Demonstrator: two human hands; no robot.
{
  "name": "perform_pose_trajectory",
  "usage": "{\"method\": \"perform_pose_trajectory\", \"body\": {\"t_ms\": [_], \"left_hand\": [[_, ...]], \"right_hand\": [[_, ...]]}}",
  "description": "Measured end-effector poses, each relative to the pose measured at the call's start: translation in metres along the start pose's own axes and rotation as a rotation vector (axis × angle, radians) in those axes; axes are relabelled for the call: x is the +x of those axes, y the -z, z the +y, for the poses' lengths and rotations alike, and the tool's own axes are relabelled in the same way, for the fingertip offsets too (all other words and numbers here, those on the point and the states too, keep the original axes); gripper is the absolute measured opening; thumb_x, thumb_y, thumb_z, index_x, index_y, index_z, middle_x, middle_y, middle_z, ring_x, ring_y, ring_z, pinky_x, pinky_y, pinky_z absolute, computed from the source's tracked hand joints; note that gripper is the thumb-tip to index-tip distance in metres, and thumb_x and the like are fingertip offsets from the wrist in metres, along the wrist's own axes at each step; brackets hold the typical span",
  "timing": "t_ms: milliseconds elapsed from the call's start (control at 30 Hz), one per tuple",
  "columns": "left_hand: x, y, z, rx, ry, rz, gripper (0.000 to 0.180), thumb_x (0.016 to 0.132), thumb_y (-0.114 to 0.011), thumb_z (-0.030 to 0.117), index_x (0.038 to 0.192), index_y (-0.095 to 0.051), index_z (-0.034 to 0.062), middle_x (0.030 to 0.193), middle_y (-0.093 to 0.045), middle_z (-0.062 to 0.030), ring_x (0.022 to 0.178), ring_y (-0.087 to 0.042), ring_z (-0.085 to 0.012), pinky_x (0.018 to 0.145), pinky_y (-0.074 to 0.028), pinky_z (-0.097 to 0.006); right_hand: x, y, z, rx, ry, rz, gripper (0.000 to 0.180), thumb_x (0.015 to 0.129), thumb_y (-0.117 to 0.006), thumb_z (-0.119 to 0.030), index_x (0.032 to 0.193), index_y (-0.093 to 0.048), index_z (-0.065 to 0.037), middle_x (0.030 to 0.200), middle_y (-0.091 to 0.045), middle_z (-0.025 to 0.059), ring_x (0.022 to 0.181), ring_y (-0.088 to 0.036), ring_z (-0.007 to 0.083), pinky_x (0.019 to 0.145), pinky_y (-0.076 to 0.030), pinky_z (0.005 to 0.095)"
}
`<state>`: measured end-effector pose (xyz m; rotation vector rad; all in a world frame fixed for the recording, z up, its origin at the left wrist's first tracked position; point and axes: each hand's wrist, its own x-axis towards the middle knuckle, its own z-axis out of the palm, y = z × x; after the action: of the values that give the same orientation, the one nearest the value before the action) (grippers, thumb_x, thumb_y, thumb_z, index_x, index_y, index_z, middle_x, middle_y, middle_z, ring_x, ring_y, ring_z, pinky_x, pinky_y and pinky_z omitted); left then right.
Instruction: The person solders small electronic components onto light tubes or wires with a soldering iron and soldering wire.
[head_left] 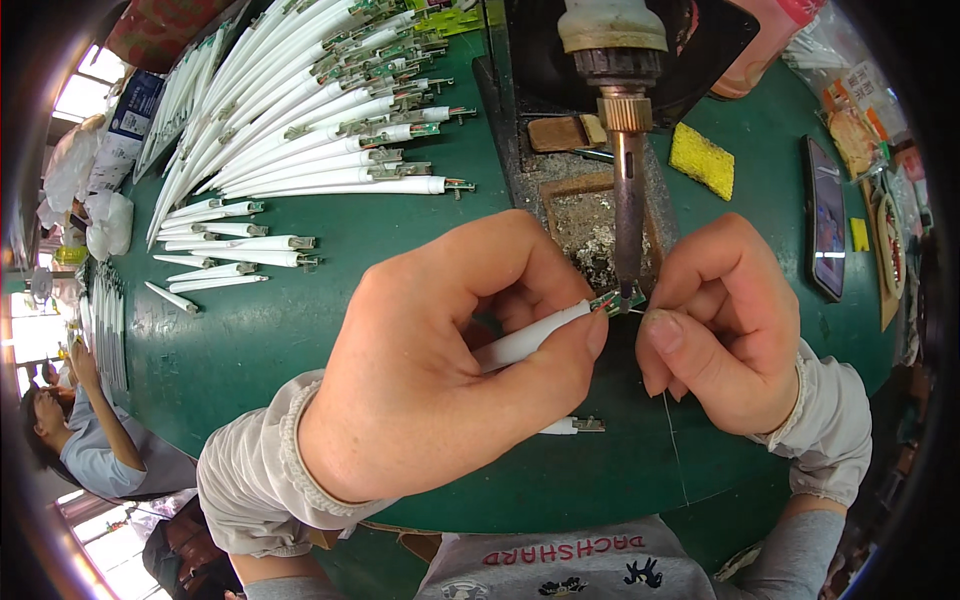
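Note:
My left hand (440, 370) is closed around a slim white plastic tube (530, 338), tilted up to the right. A small green circuit board (604, 302) with a red wire sticks out of its end. Right above that board, the tip of a fixed soldering iron (628, 190) points down and appears to touch it. My right hand (725, 335) pinches a thin solder wire (673, 440), whose end reaches the board by the tip. The wire trails down from the fingers. Another white tube (565, 426) lies below my left hand, mostly hidden.
A large fanned pile of white tubes with boards (330, 150) covers the back left, with several loose ones (240, 243) nearer. A solder-crumb tray (590, 225), yellow sponge (702, 161) and phone (826, 220) lie around the iron. Another person (95, 440) sits at far left.

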<state>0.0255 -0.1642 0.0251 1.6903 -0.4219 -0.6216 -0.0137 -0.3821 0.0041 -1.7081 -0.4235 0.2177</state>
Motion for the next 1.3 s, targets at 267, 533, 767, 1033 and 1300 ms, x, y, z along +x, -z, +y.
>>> {"method": "perform_pose_trajectory", "body": {"t_ms": [267,533,767,1033,1300], "left_hand": [[-0.003,0.0,0.001,0.02,0.094,0.007,0.011,0.083,-0.065,0.0,0.088,-0.056,-0.0035,0.087,-0.059,-0.0053,0.076,-0.053,-0.0065,0.069,-0.043,-0.022],[-0.013,-0.007,-0.021,0.518,-0.297,-0.018,0.017,0.073,-0.071,-0.001,0.087,-0.06,0.0007,0.08,-0.059,-0.0075,0.068,-0.057,-0.0166,0.056,-0.046,-0.027],[-0.015,-0.015,-0.037,0.851,-0.586,-0.042,0.028,0.064,-0.075,0.006,0.087,-0.06,0.0045,0.088,-0.056,-0.0092,0.076,-0.054,-0.0263,0.066,-0.048,-0.035],[0.028,0.036,-0.035,1.524,-0.558,0.413,0.024,0.067,-0.069,0.008,0.088,-0.059,0.0069,0.095,-0.056,-0.0075,0.091,-0.054,-0.0273,0.075,-0.044,-0.037],[0.007,0.016,-0.02,1.238,-0.677,0.157,0.017,0.068,-0.065,0.005,0.083,-0.056,0.0028,0.092,-0.059,-0.0091,0.086,-0.057,-0.0268,0.075,-0.046,-0.036]], "right_hand": [[-0.002,0.001,0.004,0.049,-0.1,0.058,0.023,0.096,-0.052,-0.018,0.094,-0.035,-0.004,0.063,-0.054,0.0061,0.046,-0.045,0.0046,0.042,-0.033,0.0174],[-0.003,-0.001,0.007,0.119,-0.098,0.119,0.016,0.095,-0.053,-0.01,0.094,-0.039,-0.003,0.063,-0.05,0.0006,0.049,-0.047,0.0037,0.045,-0.033,0.0178],[-0.004,-0.001,0.008,0.125,-0.091,0.094,0.013,0.095,-0.053,-0.006,0.093,-0.041,-0.003,0.062,-0.051,-0.0007,0.051,-0.048,0.0031,0.047,-0.033,0.0184],[-0.008,0.0,0.01,0.047,-0.108,0.075,0.012,0.094,-0.055,-0.006,0.092,-0.043,-0.004,0.058,-0.05,-0.0015,0.049,-0.048,0.0027,0.046,-0.033,0.0192],[-0.006,0.0,0.0,0.008,-0.147,0.016,0.023,0.077,-0.071,-0.007,0.088,-0.051,-0.006,0.06,-0.053,-0.003,0.047,-0.047,0.0022,0.044,-0.034,0.0187]]}}
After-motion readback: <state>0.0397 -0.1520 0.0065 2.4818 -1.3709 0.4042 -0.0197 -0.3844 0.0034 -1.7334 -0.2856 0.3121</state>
